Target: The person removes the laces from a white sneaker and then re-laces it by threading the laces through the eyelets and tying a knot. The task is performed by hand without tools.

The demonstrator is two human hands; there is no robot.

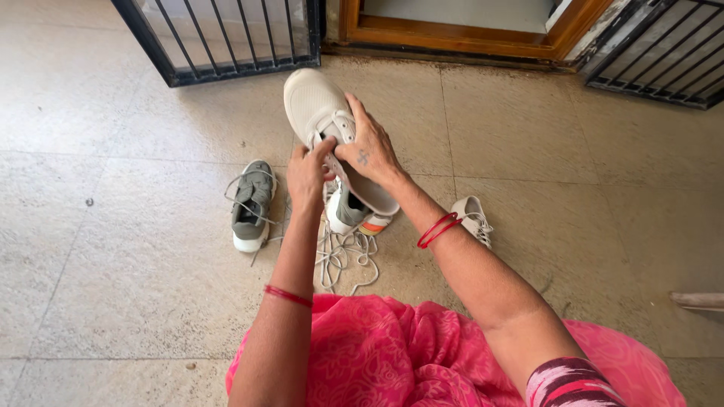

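I hold a beige sneaker up in front of me, toe pointing away. My right hand grips its side near the lace eyelets. My left hand pinches at the tongue and white laces. Below it on the floor stands a grey sneaker with a white and orange sole, and loose white laces trail towards my pink garment. Red bangles circle both wrists.
A grey sneaker with loose laces lies on the tiled floor to the left. Another beige sneaker shows behind my right forearm. Black metal grilles and a wooden door frame stand at the far edge.
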